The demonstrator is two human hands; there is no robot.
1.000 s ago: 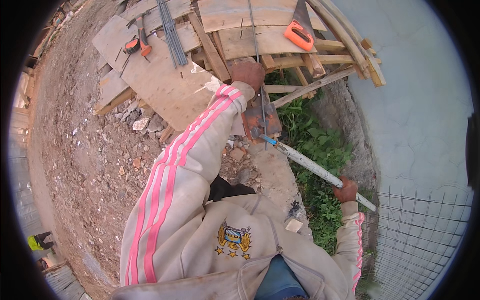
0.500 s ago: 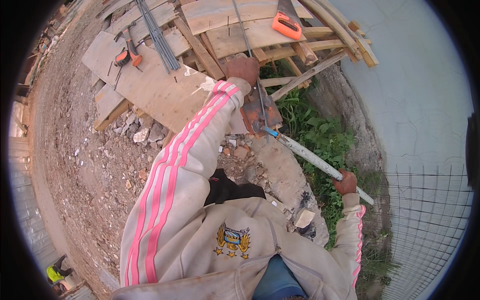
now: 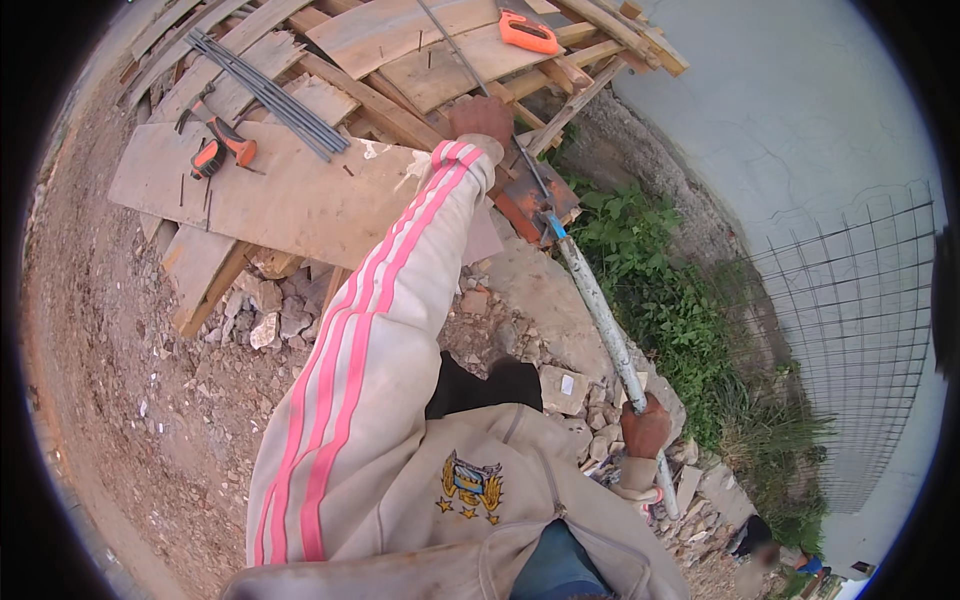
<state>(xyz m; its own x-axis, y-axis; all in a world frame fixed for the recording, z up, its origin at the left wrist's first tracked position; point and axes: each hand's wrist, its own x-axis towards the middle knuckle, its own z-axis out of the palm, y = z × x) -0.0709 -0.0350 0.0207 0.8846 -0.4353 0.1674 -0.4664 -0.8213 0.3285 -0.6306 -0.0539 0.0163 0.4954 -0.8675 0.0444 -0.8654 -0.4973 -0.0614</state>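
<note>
My left hand (image 3: pixel 480 120) is closed around a thin steel rod (image 3: pixel 455 45) that lies lengthwise over the planks. The rod runs beneath my fist onto a rusty reddish metal-and-wood block (image 3: pixel 520 205). At the block, the blue end of a long whitish pipe (image 3: pixel 603 318) meets the rod; the exact contact is too small to tell. Lower right, my right hand (image 3: pixel 645 428) grips that pipe near its free end, fingers wrapped round it.
On the planks (image 3: pixel 290 190) lie a claw hammer (image 3: pixel 228 132), a tape measure (image 3: pixel 207 158), a bundle of steel rods (image 3: pixel 265 95) and an orange-handled saw (image 3: pixel 528 32). Several nails stick up. Rubble, green plants (image 3: pixel 640 260), a wire mesh (image 3: pixel 850 330) and a pale wall surround me.
My right hand has swung the pipe down and inward, so it points more toward me. My left hand stays on the rod. The view has turned somewhat.
</note>
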